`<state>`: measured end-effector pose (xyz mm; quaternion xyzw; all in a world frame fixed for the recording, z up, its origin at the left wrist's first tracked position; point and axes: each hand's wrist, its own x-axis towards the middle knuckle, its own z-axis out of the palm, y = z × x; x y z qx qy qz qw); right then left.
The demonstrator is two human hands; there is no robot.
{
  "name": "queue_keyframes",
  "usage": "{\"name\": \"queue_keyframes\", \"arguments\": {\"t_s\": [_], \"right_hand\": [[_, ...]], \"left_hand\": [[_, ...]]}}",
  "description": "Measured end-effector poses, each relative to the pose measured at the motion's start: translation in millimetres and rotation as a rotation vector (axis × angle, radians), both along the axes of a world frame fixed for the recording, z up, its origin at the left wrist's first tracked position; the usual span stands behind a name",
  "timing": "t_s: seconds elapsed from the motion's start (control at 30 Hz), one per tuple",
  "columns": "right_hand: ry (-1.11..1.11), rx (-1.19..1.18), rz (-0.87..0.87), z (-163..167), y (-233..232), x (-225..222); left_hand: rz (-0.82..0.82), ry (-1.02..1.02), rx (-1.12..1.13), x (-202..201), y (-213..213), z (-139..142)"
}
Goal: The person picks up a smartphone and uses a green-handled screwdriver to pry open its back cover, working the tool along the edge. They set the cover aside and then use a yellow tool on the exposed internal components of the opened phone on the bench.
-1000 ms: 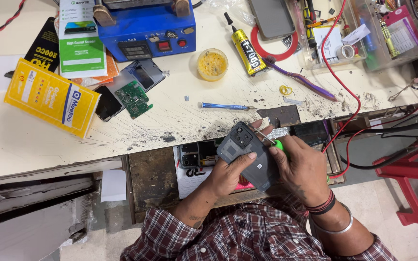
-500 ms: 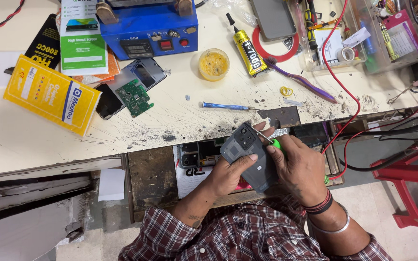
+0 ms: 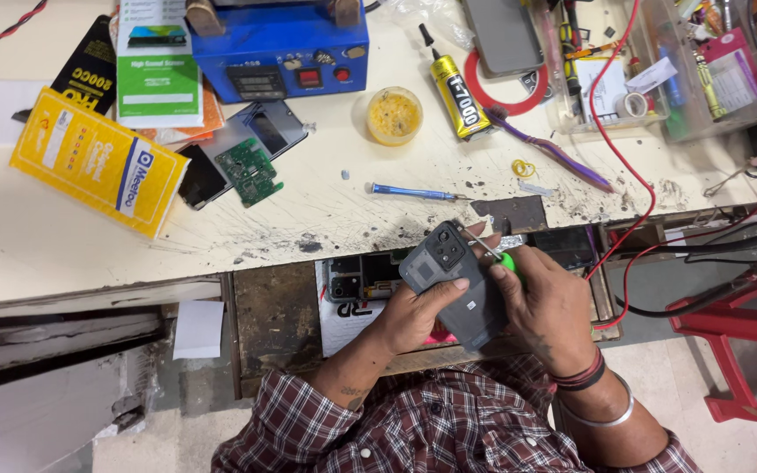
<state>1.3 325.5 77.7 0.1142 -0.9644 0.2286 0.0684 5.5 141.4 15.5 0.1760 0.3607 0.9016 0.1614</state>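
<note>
My left hand (image 3: 413, 314) holds a dark grey phone (image 3: 454, 278) with its back and camera block facing up, just below the bench's front edge. My right hand (image 3: 547, 302) grips a small screwdriver with a green handle (image 3: 506, 260). Its thin metal shaft points at the phone's upper corner next to the camera block. A blue screwdriver (image 3: 413, 192) lies on the bench a little above the phone.
On the white bench (image 3: 326, 210) lie a yellow box (image 3: 98, 163), a green circuit board (image 3: 251, 171), a blue machine (image 3: 280, 54), a yellow paste pot (image 3: 393, 115) and a glue tube (image 3: 454, 87). An open drawer (image 3: 357, 289) sits under my hands. Red wires (image 3: 624, 175) hang at right by a red stool (image 3: 738, 342).
The phone and both hands have stayed nearly in place. The view has shifted slightly, and the screwdriver tip remains at the phone's upper corner.
</note>
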Motion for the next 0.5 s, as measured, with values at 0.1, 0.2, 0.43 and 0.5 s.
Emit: {"name": "queue_keyframes", "arguments": {"t_s": [0.1,0.2,0.43,0.5], "right_hand": [[-0.02,-0.056,0.008,-3,6,3],[-0.016,-0.032,0.022,-6,15,4],[0.062,0.044,0.043,-9,36,8],[0.074,0.1,0.033,-9,39,10]], "left_hand": [[0.039,-0.022,0.025,-2,0,-5],[0.126,-0.053,0.013,-3,1,-11],[0.289,-0.093,-0.012,0,2,-14],[0.315,-0.09,-0.037,0,2,-13]]}}
